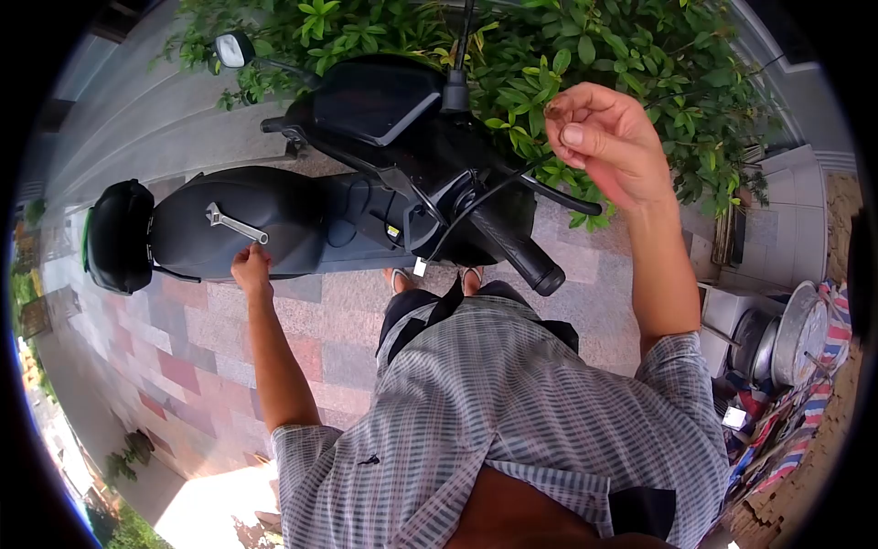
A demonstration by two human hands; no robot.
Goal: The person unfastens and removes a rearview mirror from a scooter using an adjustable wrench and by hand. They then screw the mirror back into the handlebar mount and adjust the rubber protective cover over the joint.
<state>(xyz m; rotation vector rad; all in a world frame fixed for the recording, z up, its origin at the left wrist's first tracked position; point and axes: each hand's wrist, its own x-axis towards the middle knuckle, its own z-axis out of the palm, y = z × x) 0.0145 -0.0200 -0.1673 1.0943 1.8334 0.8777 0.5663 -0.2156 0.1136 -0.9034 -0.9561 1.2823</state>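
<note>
On the black scooter seat (283, 206) lies an adjustable wrench (238, 224), its jaw end toward the upper left. My left hand (251, 270) is at the wrench's lower right end, fingers closed on it at the seat's near edge. Raised at the upper right, in front of the green leaves, my right hand (608, 142) has its fingers curled and pinched. A small brownish thing (552, 110) shows at its fingertips, too small to identify. The scooter's handlebar grip (517, 252) is below and left of this hand.
A mirror (234, 50) sticks out at the upper left, and a black top box (119, 236) sits behind the seat. Leafy bushes (604, 55) line the far side. Metal pans (797, 334) and striped fabric (805, 430) are at the right.
</note>
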